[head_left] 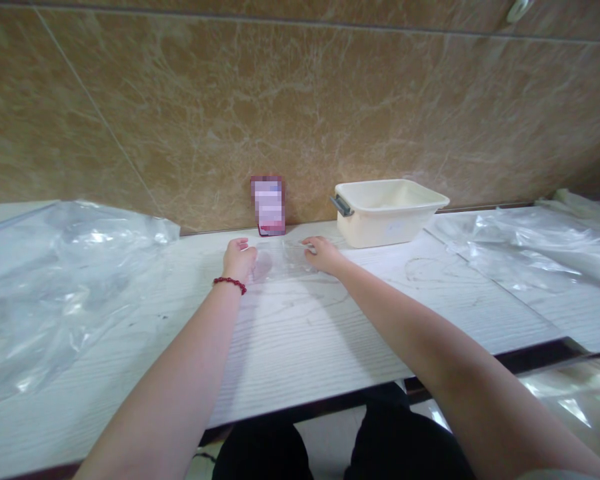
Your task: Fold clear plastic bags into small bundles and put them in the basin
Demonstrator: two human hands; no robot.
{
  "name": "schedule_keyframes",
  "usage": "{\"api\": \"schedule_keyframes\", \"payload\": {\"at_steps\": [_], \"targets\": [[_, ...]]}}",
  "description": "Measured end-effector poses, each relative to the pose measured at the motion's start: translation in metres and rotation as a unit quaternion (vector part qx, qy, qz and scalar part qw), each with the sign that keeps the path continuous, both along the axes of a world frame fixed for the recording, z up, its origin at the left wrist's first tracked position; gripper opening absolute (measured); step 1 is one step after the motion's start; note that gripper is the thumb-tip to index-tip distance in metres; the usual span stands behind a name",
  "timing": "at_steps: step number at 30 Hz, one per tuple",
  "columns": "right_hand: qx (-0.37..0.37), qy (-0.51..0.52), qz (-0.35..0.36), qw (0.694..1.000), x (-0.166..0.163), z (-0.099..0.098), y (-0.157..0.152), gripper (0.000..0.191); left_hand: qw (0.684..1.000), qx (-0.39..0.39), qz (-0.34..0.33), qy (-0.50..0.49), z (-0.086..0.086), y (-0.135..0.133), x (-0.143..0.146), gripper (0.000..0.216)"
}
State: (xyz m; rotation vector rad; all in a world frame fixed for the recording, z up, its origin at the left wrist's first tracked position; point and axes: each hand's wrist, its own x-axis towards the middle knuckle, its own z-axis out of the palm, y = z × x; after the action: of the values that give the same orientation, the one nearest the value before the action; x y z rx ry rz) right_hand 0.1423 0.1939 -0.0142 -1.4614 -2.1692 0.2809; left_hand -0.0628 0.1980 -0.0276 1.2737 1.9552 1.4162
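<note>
A clear plastic container (280,259) lies on the white wood-grain table (290,353) between my two hands. It is see-through, so its exact outline is hard to make out; it looks like two shallow parts side by side. My left hand (239,260), with a dark red bead bracelet on its wrist, curls its fingers at the container's left edge. At the right edge, my right hand (324,255) has its thumb and bent fingers on the plastic. Just behind the container, a phone (270,205) with a blurred screen leans upright against the wall.
A cream plastic bin (387,213) with a grey handle stands at the back right. Clear plastic bags (70,280) spread over the left side, and more plastic sheeting (530,247) lies at right. A brown marble-patterned wall (290,100) closes off the back.
</note>
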Motion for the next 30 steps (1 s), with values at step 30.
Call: {"api": "schedule_keyframes", "payload": {"at_steps": [30], "targets": [[0.039,-0.101,0.054,0.993,-0.009,-0.006,-0.006,0.038,0.81,-0.042,-0.337,0.478,0.017,-0.032,0.038,0.044]]}}
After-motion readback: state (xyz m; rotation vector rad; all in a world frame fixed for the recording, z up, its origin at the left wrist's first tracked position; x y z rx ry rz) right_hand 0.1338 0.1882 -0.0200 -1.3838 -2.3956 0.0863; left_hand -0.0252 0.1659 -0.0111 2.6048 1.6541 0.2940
